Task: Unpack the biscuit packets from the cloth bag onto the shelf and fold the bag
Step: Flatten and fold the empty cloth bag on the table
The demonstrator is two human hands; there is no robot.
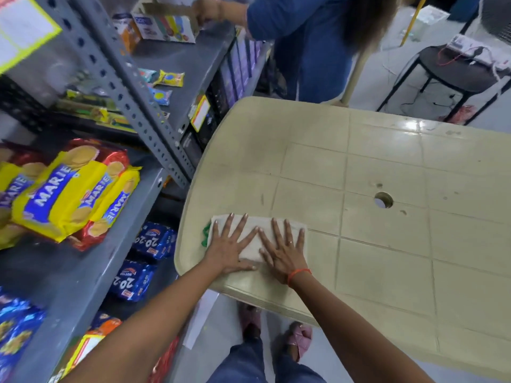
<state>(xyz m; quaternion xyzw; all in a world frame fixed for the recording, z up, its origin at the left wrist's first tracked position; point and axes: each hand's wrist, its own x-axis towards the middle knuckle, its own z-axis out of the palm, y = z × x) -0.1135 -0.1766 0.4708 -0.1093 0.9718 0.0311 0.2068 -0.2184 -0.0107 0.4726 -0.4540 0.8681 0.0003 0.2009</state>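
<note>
The cream cloth bag (252,246), folded into a small rectangle with a green trim showing at its left end, lies on the beige plastic table (387,217) near its front left corner. My left hand (231,244) and my right hand (284,248) lie flat on the bag side by side, fingers spread, palms pressing down. Several yellow and red Marie biscuit packets (66,194) are stacked on the grey metal shelf (69,272) to the left.
Blue 20-20 biscuit packs (143,261) sit on a lower shelf level. Another person in blue (304,37) stands at the far end of the shelf by an open carton (166,23). A black stool (453,73) stands beyond the table. My feet are beside the table's edge.
</note>
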